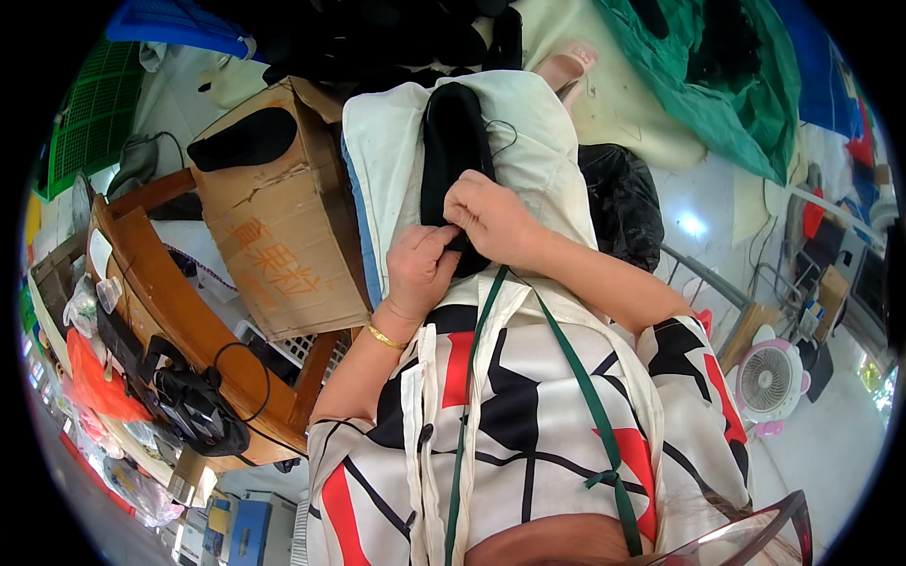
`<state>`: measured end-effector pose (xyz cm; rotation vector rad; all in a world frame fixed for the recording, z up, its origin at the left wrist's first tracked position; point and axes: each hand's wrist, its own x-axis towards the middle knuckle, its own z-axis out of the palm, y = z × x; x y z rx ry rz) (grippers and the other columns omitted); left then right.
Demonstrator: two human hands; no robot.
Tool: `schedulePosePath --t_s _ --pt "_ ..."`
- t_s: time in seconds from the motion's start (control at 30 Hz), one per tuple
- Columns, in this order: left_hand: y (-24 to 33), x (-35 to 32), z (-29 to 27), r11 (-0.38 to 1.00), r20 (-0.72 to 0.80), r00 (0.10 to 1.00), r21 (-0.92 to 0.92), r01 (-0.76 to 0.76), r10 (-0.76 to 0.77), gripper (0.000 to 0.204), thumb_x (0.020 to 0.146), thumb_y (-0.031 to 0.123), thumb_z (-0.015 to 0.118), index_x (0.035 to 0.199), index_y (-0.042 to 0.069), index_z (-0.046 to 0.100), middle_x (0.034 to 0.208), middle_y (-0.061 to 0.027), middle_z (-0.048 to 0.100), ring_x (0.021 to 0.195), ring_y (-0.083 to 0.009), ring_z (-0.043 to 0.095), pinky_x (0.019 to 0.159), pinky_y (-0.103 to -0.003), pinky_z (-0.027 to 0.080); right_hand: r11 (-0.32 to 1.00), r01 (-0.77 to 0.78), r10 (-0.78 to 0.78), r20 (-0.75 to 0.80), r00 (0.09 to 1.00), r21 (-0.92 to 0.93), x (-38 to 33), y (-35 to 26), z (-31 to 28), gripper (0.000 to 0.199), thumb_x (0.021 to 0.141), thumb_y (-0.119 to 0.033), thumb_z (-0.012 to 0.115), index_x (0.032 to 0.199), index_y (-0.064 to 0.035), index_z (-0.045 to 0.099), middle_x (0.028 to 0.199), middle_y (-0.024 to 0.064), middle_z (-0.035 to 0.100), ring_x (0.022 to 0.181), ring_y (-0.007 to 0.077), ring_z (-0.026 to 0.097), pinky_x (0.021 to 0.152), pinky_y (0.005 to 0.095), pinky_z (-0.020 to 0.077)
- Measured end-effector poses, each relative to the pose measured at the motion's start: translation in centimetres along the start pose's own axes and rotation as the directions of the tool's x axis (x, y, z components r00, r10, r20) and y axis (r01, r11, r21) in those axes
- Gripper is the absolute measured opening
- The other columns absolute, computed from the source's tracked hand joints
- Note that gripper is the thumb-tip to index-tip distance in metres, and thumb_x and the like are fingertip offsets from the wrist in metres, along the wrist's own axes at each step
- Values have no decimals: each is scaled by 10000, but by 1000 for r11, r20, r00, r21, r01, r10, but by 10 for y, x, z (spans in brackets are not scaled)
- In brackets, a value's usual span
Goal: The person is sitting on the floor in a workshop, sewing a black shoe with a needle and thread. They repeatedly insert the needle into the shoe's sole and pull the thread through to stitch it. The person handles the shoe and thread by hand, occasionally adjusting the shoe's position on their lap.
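A long black fabric shoe (458, 123) lies on a white cloth (538, 141) spread in front of my body, its opening toward the far end. My left hand (420, 271) is closed, thumb and fingers pinching the shoe's near part. Just to its right my right hand (491, 219) bends over the shoe, closed with fingertips pressed together beside the left fingertips. What the right fingertips hold is hidden. A thin dark thread (507, 130) loops off the shoe's right side onto the cloth.
A cardboard box (274, 217) stands at left with a black shoe piece (243, 139) on top. Beside it is a wooden frame (179, 302). A black plastic bag (618, 203) sits at right, a green sack (755, 113) beyond, and a small fan (769, 379) lower right.
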<state>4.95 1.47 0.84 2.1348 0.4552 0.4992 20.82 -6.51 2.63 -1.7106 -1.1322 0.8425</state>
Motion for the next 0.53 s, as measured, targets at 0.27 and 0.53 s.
schedulePosePath --t_s 0.27,0.53 --pt "4 -1 0 985 88 986 -90 148 -141 273 722 -46 720 975 42 668 851 -109 644 764 -295 611 654 -362 481 890 -361 333 142 932 280 25 -20 -13 223 1023 -249 491 890 -71 495 769 47 618 556 128 578 491 275 456" --pt "3 5 -6 982 159 980 -125 143 -122 365 731 -9 733 1082 67 667 849 -114 660 759 -265 644 649 -348 505 643 -423 272 326 906 638 46 -23 -58 220 1025 -320 497 1040 -101 510 633 12 567 495 102 545 460 227 442"
